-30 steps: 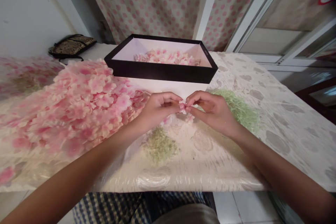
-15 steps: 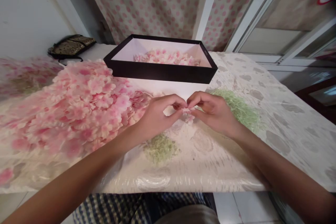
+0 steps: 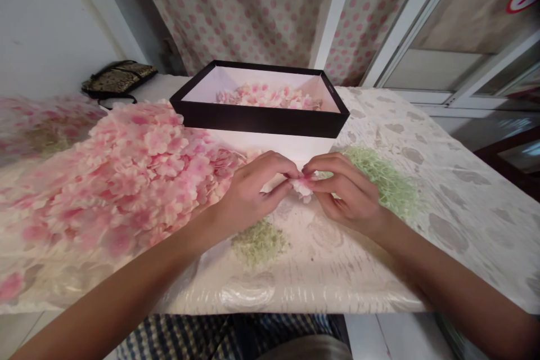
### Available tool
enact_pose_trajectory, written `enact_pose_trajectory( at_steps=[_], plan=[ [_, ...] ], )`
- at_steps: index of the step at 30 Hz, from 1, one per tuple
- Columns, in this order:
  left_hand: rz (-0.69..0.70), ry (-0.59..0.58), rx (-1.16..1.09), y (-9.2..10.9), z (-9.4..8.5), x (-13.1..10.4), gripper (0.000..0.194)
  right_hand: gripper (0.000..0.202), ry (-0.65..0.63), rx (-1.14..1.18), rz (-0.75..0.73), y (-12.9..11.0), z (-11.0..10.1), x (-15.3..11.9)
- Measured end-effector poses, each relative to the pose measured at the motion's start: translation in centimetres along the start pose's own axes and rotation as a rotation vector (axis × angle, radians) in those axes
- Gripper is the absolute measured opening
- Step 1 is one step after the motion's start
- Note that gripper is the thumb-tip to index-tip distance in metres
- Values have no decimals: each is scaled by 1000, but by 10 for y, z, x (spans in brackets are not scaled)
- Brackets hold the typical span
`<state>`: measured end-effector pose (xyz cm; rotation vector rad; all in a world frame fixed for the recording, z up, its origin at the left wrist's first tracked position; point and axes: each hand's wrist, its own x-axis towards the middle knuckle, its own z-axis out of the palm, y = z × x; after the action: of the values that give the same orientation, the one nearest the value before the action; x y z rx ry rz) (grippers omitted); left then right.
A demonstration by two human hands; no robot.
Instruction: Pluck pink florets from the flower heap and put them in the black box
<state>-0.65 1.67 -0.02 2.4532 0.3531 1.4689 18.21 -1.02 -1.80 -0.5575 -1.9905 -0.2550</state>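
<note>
Between my two hands, just above the table in front of the box, is a small pink artificial flower (image 3: 304, 184). My left hand (image 3: 264, 185) pinches its left side between thumb and fingers. My right hand (image 3: 348, 185) grips its right side in the same way, its fingers arched. The fingertips hide part of the flower. A large heap of pink artificial flowers (image 3: 143, 174) spreads to the left of my left hand. Light green stem pieces (image 3: 386, 180) lie in a pile behind my right hand, and a smaller green pile (image 3: 259, 242) sits below my left wrist.
A black-rimmed white box (image 3: 261, 119) holding pink flowers (image 3: 270, 95) stands beyond my hands. A patterned pouch (image 3: 120, 77) rests at the back left. The table's covering (image 3: 455, 180) is patterned; its front edge runs close to my lap.
The fingers of my right hand have shifted on the flower, and more of its pink petals show between my hands. The view has moved very slightly.
</note>
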Motion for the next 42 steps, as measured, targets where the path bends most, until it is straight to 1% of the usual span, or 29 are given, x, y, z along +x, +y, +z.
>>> enact_pose_trajectory(
  at_steps=[4, 7, 10, 14, 21, 26, 30, 34, 36, 39, 42],
  plan=[
    [-19, -1, -3, 1, 0, 0, 13, 26, -1, -16, -8, 1, -1, -3],
    [-21, -22, 6, 3, -1, 1, 12, 24, -3, -40, -6, 1, -1, -5],
    [-8, -52, -20, 5, -1, 2, 12, 22, 5, -75, -25, 0, -1, -5],
    [3, -52, -42, 5, 0, 1, 14, 22, -10, -90, -28, -2, -2, -3],
    [-1, -38, 0, 2, 2, 0, 14, 22, -21, -110, -27, -3, -2, -1],
    [-20, -47, 28, 3, 0, 2, 10, 21, -42, -119, -42, -3, -1, -1],
    [-45, -57, 70, 5, -2, 2, 8, 21, -40, -105, -42, -3, -1, -1],
    [-42, -73, 78, 5, -3, 2, 7, 22, -35, -92, -41, -3, -1, -3],
    [-17, -83, 83, 4, -4, 2, 7, 23, -23, -99, -43, -2, -1, -4],
    [58, -126, 117, 0, -3, 1, 10, 23, -17, -106, -45, -2, -1, -5],
    [106, -179, 165, -4, -2, -2, 12, 20, -44, -108, -41, -3, -2, -4]
  ],
)
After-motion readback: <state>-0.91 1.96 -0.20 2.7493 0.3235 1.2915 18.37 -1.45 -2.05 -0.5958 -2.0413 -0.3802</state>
